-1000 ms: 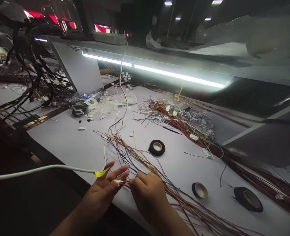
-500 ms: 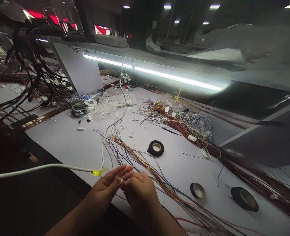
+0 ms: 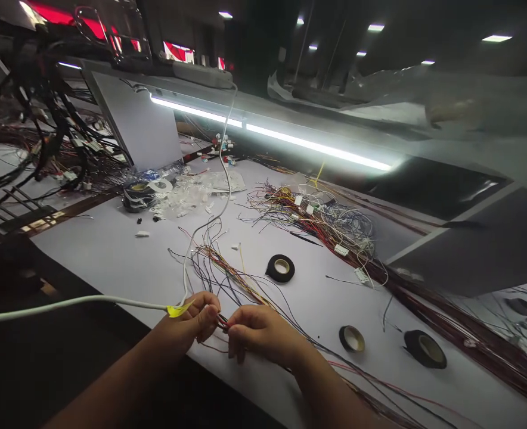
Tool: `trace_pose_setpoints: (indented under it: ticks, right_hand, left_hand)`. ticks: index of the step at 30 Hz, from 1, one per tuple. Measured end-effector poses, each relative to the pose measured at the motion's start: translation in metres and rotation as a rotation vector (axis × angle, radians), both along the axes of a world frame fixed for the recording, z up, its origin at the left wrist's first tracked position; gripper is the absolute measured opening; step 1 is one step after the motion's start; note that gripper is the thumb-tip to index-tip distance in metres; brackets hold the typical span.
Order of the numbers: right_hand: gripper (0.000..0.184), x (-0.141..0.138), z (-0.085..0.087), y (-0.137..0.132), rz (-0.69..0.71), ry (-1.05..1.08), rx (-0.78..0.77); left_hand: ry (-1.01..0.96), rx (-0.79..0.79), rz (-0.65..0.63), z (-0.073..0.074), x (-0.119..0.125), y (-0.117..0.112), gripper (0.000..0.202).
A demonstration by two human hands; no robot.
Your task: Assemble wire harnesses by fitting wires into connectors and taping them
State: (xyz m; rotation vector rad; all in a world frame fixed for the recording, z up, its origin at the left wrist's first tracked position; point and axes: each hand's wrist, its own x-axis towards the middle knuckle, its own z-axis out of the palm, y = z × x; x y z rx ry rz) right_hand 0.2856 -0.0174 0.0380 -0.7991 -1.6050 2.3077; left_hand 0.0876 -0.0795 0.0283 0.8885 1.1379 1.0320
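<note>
Near the table's front edge, my left hand [image 3: 198, 319] and my right hand [image 3: 257, 333] are close together, fingers pinched. Between their fingertips runs a short stretch of dark and red wires [image 3: 222, 322], gripped from both sides; the ends are hidden in my fingers. Just behind lies a loose bundle of coloured wires [image 3: 232, 271], stretching from the middle of the table to the lower right. A white cable [image 3: 111, 300] with a yellow tag [image 3: 178, 310] passes by my left hand.
Rolls of black tape [image 3: 280, 268] [image 3: 352, 338] [image 3: 425, 348] lie to the right. Farther back is a tangled wire heap [image 3: 317, 214] with white connectors. Clear plastic bags [image 3: 196, 193] sit at the back left. A lit tube lamp [image 3: 308, 143] hangs above the table.
My left hand has gone from outstretched fingers to a pinch. My hands have moved slightly apart, and dark and red wires now show between them. The view has shifted a little.
</note>
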Motion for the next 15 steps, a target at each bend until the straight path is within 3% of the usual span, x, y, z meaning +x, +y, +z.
trace_pose_setpoints:
  ticks: [3, 8, 12, 13, 15]
  right_hand:
    - [0.012, 0.001, -0.001, 0.004, 0.014, 0.036, -0.034]
    - [0.012, -0.003, -0.013, 0.001, -0.067, -0.185, 0.278]
    - [0.021, -0.008, -0.026, -0.003, -0.077, -0.184, 0.184]
    - [0.026, -0.007, -0.027, -0.002, -0.126, -0.174, 0.237]
    - [0.029, 0.001, -0.025, 0.005, -0.241, -0.142, 0.516]
  left_hand:
    - [-0.082, -0.026, 0.029, -0.004, 0.005, -0.001, 0.037]
    - [0.386, -0.025, -0.147, 0.004, -0.008, 0.005, 0.029]
    - [0.513, -0.094, -0.212, 0.001, -0.018, 0.013, 0.030]
    - [0.502, -0.139, -0.219, -0.002, -0.020, 0.014, 0.031]
    - [0.484, -0.202, -0.217, -0.008, -0.020, 0.015, 0.031]
